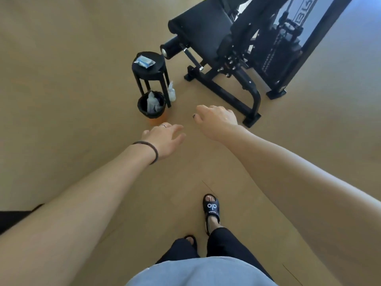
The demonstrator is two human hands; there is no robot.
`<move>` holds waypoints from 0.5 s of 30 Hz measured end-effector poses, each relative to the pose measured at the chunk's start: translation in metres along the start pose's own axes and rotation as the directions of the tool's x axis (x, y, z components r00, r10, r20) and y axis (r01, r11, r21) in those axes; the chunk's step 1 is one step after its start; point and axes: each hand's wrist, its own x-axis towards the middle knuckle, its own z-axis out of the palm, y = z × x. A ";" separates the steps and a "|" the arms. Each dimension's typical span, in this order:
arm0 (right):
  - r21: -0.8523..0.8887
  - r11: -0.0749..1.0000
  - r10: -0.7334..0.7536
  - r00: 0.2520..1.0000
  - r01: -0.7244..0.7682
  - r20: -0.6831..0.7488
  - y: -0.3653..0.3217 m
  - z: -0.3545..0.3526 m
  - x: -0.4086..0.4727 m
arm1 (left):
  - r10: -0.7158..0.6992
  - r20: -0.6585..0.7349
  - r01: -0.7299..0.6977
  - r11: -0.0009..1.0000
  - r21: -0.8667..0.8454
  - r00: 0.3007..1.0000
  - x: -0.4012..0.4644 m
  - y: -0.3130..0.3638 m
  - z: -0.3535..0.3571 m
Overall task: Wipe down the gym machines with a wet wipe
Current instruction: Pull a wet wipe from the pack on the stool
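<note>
Both hands out in front, arms extended, holding nothing. Left hand [162, 139] palm down, fingers loosely spread, dark band at the wrist. Right hand [216, 118] back up, fingers loosely curled under, touching nothing. Wet wipe pack [144, 61] lies flat on a round black stool [149, 69] at 11 o'clock from the hands, long axis roughly 10-to-4. Gym machine [222, 44] at 1 o'clock, padded bench running 8-to-2. Lined bin [152, 105] with crumpled wipes sits at the stool's foot, clear bottle [171, 91] just beside it on the floor.
</note>
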 end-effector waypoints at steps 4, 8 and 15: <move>-0.004 0.995 -0.102 0.994 0.102 0.032 -0.022 -0.013 0.074 | -0.101 -0.053 0.097 0.992 -0.078 0.993 0.042 -0.022 -0.026; -0.029 0.980 -0.194 0.981 0.195 0.031 -0.046 -0.022 0.143 | -0.192 -0.069 0.177 0.968 -0.175 0.979 0.082 -0.050 -0.050; -0.089 0.964 -0.248 0.968 0.251 0.046 -0.107 -0.021 0.259 | -0.269 -0.098 0.232 0.930 -0.285 0.958 0.154 -0.117 -0.101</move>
